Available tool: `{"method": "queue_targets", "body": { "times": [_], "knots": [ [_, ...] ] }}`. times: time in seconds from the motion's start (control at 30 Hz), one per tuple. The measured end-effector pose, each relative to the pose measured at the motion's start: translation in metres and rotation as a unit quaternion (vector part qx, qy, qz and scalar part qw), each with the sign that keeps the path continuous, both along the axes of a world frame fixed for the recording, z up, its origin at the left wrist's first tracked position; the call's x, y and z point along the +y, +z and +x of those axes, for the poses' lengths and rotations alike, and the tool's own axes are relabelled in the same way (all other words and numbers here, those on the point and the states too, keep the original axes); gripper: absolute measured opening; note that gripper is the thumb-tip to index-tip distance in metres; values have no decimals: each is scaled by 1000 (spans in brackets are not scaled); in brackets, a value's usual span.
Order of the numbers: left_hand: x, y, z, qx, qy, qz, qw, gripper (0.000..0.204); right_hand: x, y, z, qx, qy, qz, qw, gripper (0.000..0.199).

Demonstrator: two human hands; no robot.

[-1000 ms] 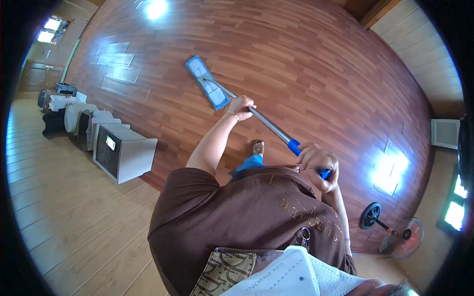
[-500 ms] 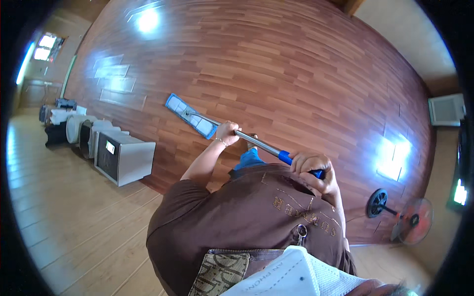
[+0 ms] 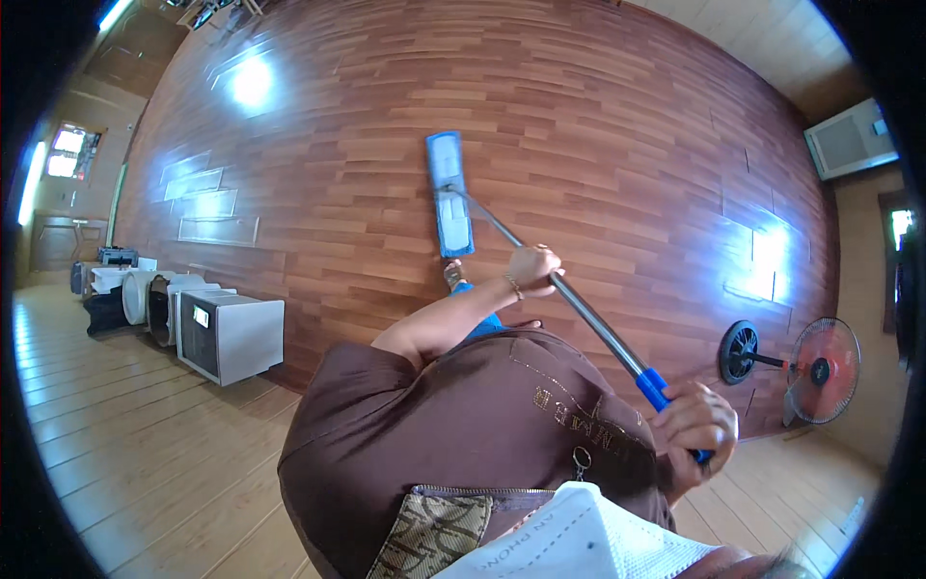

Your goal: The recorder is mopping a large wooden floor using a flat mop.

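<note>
Both hands grip a flat mop (image 3: 449, 198) with a blue-edged rectangular head and a silver pole with a blue collar. Its head lies flat on the reddish-brown wood floor, ahead of my foot (image 3: 453, 273). My left hand (image 3: 534, 270), with a bracelet at the wrist, is closed around the middle of the pole. Around the blue grip at the pole's top end, my right hand (image 3: 696, 430) is closed, low on the right by my side. The pole slants from the mop head down to the right across my front.
To the left stands a grey-white box-shaped cabinet (image 3: 253, 338), with several round bins (image 3: 137, 294) and other items beyond it. A red-faced fan (image 3: 823, 371) with a round black base (image 3: 739, 351) is at the right. A white boxy appliance (image 3: 854, 140) sits by the right wall.
The mop head has swung to the right and forward, turning to point nearly straight ahead. Both hands have moved right, the right one also lower. The view has shifted slightly.
</note>
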State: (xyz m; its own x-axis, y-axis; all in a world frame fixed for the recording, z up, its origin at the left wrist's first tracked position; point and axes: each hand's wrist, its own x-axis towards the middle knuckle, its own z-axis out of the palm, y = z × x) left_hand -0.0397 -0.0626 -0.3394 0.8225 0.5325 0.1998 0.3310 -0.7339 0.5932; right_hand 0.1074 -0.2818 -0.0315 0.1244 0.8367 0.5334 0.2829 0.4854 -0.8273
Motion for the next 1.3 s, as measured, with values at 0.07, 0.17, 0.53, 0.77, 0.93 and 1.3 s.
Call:
{"method": "queue_targets", "body": {
  "times": [0.07, 0.17, 0.53, 0.77, 0.93, 1.3],
  "knots": [
    [-12, 4, 24, -22, -71, 16, 997, 24, -21, 8, 15, -69, 25, 17, 997, 13],
    [-41, 28, 70, -11, -165, 14, 986, 20, -53, 39, 24, -145, 7, 46, 988, 7],
    [-126, 88, 95, 24, -245, -91, 965, 13, -85, 115, 21, -349, -36, 119, 929, 32],
    [-116, 104, 40, 50, -130, -100, 985, 14, -71, 97, 80, -258, 119, 161, 945, 24],
    [-107, 82, -38, 26, 53, -99, 993, 12, 9, 57, 50, -104, 247, 228, 936, 43],
    [-114, 13, -227, -16, 370, 51, 927, 26, 91, -32, -97, 97, 466, 64, 877, 37]
  ]
}}
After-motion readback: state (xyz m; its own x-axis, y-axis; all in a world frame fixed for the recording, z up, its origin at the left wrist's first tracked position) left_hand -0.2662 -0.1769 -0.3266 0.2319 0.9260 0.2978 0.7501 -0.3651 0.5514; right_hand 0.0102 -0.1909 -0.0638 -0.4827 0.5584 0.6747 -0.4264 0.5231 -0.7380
